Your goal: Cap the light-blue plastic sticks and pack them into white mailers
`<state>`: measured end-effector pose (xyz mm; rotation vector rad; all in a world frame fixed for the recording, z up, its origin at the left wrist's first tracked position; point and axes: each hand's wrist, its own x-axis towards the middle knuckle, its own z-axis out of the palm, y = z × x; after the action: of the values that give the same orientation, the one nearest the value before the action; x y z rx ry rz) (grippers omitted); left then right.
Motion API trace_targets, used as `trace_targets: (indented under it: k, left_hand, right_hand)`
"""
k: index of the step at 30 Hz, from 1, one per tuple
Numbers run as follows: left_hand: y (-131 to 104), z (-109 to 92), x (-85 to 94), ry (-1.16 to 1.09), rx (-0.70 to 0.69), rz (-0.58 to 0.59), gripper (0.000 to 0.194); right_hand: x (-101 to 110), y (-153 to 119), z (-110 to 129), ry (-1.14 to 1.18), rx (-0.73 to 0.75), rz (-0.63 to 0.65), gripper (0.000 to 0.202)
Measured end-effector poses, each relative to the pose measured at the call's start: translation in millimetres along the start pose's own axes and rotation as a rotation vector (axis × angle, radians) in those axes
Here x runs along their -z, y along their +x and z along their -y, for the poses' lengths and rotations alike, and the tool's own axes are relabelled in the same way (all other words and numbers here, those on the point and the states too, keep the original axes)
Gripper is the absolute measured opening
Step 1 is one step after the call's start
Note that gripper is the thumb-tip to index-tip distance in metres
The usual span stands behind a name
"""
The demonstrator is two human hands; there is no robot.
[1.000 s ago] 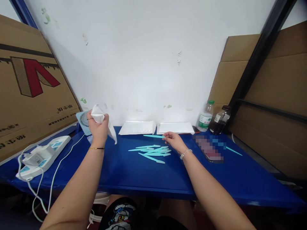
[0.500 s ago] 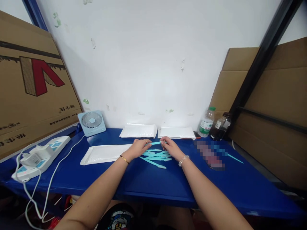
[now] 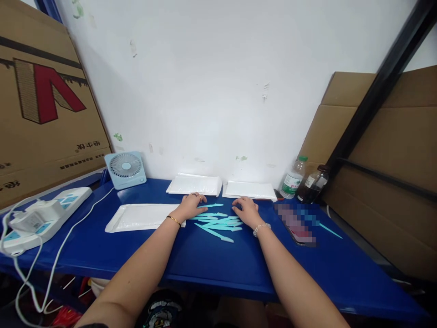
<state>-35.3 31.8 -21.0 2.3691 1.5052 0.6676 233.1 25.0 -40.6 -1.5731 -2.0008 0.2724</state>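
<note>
Several turquoise eyebrow razors (image 3: pixel 218 222) lie in a loose, overlapping pile on the blue table. At the pile's back left, my left hand (image 3: pixel 191 206) has one eyebrow razor (image 3: pixel 215 205) between thumb and fingers, its end sticking out to the right. The grip itself is partly hidden. To the right of the pile, my right hand (image 3: pixel 246 210) is empty, with its bent fingers apart and close to the table. A flat white packet (image 3: pixel 139 217) lies to the left, its right end partly behind my left hand.
Two white packets, a left one (image 3: pixel 194 185) and a right one (image 3: pixel 249 190), lie along the wall. A small fan (image 3: pixel 125 169) and a power strip (image 3: pixel 51 218) with cables are at left. Two bottles (image 3: pixel 293 178), a blurred phone-like item (image 3: pixel 296 225) and cardboard stand at right.
My right hand has let go of the razor that both hands held and moved to the right. My left hand has shifted slightly left. The view has turned a little.
</note>
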Motion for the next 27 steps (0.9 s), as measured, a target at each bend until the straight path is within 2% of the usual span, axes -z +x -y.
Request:
trace_targets:
  k: [2, 5, 9, 12, 16, 19, 21, 24, 27]
  left_hand:
    - [-0.5, -3.3, -0.4, -0.002, -0.035, 0.056, 0.031]
    - [0.4, -7.2, -3.6, -0.048, -0.050, 0.143, 0.018]
    - [2.2, -11.3, -9.5, -0.080, -0.037, 0.151, 0.013]
    - [3.4, -18.7, -8.9, -0.028, -0.076, 0.055, 0.012]
    - [6.7, -27.7, -3.3, -0.062, -0.073, -0.132, 0.013]
    - [8.4, -23.2, -0.3, -0.134, -0.047, -0.219, 0.013]
    - [7.3, -16.1, 1.4, -0.115, -0.014, -0.228, 0.013]
    - [2.2, -8.3, 4.7, -0.033, 0.031, -0.152, 0.020]
    - [-3.2, -7.6, 6.6, -0.024, 0.005, 0.042, 0.030]
  right_hand:
    - [-2.6, -3.0, 10.0, -0.020, 0.052, 0.046, 0.016]
    - [-6.9, -6.0, 23.4, -0.053, 0.124, 0.108, 0.018]
    - [-9.1, -7.2, 32.2, -0.071, 0.181, 0.132, 0.019]
    - [-3.9, -6.5, 34.3, -0.086, 0.237, 0.111, 0.018]
    - [11.2, -3.5, 28.9, -0.099, 0.266, -0.005, 0.017]
    - [22.1, -0.8, 13.0, -0.136, 0.193, -0.059, 0.020]
    - [26.5, 0.5, -0.7, -0.167, 0.102, -0.059, 0.023]
    - [27.7, 1.6, -15.0, -0.184, 0.001, -0.045, 0.024]
    - [23.8, 1.3, -13.4, -0.152, 0.010, -0.041, 0.018]
